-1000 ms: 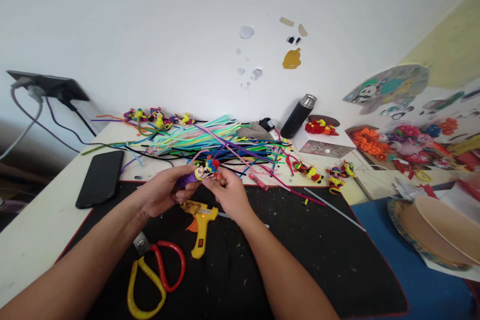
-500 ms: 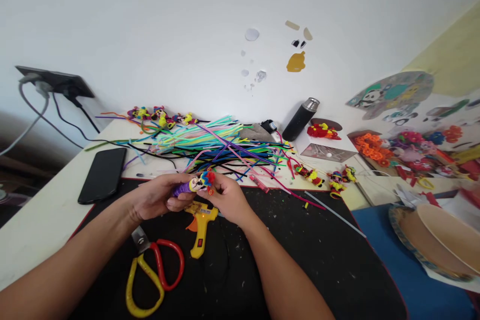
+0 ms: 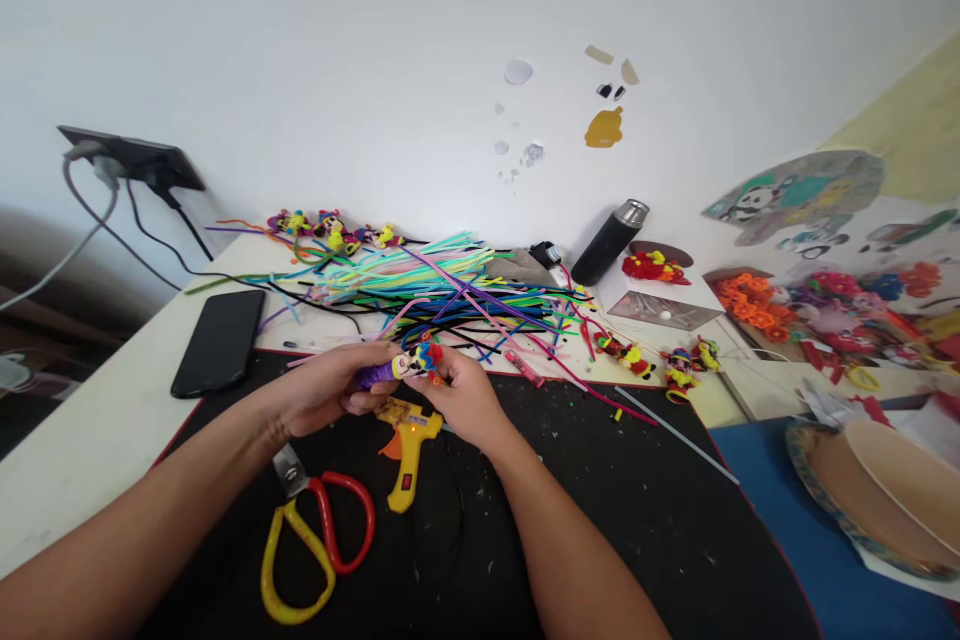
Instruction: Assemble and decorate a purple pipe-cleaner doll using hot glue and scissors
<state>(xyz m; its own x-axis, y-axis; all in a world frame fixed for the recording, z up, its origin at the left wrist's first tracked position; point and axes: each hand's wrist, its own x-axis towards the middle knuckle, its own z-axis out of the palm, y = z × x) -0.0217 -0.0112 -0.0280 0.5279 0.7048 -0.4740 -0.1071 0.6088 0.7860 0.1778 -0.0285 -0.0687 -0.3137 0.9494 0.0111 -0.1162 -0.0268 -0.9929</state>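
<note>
Between my two hands lies a small pipe-cleaner doll (image 3: 406, 365), with a purple body, a pale face and a blue, yellow and red top. My left hand (image 3: 330, 388) is closed round its purple body. The fingers of my right hand (image 3: 466, 398) pinch the colourful head end; some fingertips are hidden behind it. Just below the hands a yellow glue gun (image 3: 409, 450) rests on the black mat (image 3: 480, 560), its small orange light showing. Scissors (image 3: 319, 540) with one red and one yellow handle lie nearer, under my left forearm.
A heap of coloured pipe cleaners (image 3: 450, 270) spreads along the wall. A black phone (image 3: 219, 342) lies at left; finished dolls (image 3: 679, 375) sit at right and at the back. A black flask (image 3: 609, 242) leans by a white box (image 3: 667, 308). A glue stick (image 3: 675, 433) crosses the mat.
The whole view has shifted slightly, so everything appears a little further right. Both hands keep hold of the doll, with hardly any change in their grip.
</note>
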